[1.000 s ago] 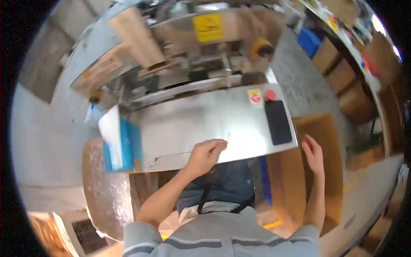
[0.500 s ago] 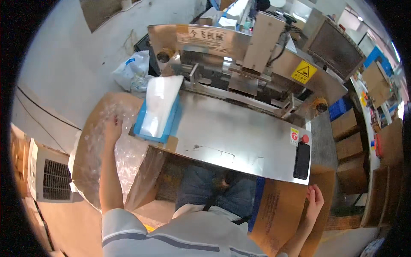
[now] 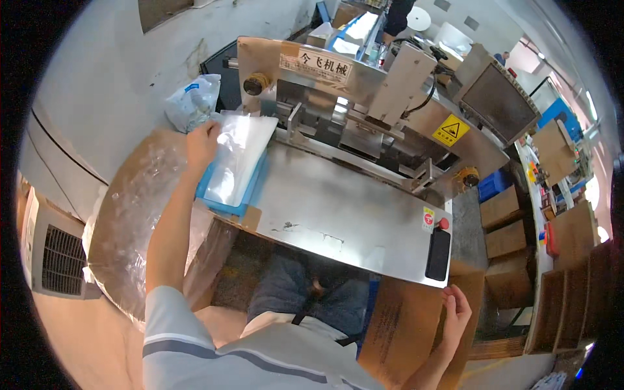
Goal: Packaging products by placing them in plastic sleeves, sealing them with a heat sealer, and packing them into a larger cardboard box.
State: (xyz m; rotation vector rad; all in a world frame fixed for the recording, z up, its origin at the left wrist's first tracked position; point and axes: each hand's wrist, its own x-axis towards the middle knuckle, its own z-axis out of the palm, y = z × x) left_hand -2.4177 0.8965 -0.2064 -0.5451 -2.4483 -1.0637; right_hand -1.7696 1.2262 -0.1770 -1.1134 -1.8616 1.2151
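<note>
A stack of clear, flat plastic bags [image 3: 237,153] leans in a blue plastic tray [image 3: 224,203] on the left end of a steel machine table [image 3: 338,208]. My left hand [image 3: 203,143] is at the stack's upper left corner, its fingers closed on the edge of a plastic bag. How many layers it pinches cannot be made out. Just past the table's near right corner, my right hand [image 3: 457,313] hovers by the cardboard box [image 3: 404,325], fingers loosely bent and apart, with nothing visible in them.
A large plastic-lined carton [image 3: 133,214] stands at my left. Behind the table is a machine with a press head [image 3: 403,81] and a knob [image 3: 257,84]. A red button [image 3: 442,223] and a black phone [image 3: 438,255] are at the table's right end. Cartons [image 3: 504,240] stand farther right.
My left hand has come up out of the plastic-lined carton to the upper left corner of the bag stack and taken hold there. The right hand stays by the table corner; the view has shifted slightly.
</note>
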